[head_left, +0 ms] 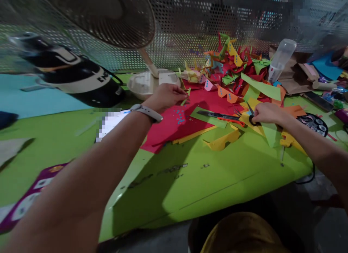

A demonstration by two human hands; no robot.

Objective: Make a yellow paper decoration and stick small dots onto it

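Observation:
My left hand (167, 97), with a pale watch band at the wrist, pinches a thin yellow-green paper strip (187, 97) over the red paper (163, 131). Small blue dots (179, 115) lie scattered on that red sheet. On the right, my right hand (268, 113) is closed on the dark handles of a pair of scissors (250, 110), whose blades point up and away. A utility knife (217, 115) with black and orange parts lies on a green paper piece between my hands. Nearer to me rests a cut yellow paper shape (223, 139).
Colourful paper cutouts (231, 64) are heaped at the back beside a clear plastic bottle (282, 58). A fan (108, 17) and a black bottle-shaped appliance (81, 75) stand back left. A yellow glue gun (288, 139) lies near the right forearm. Perforated metal (179, 39) closes off the back.

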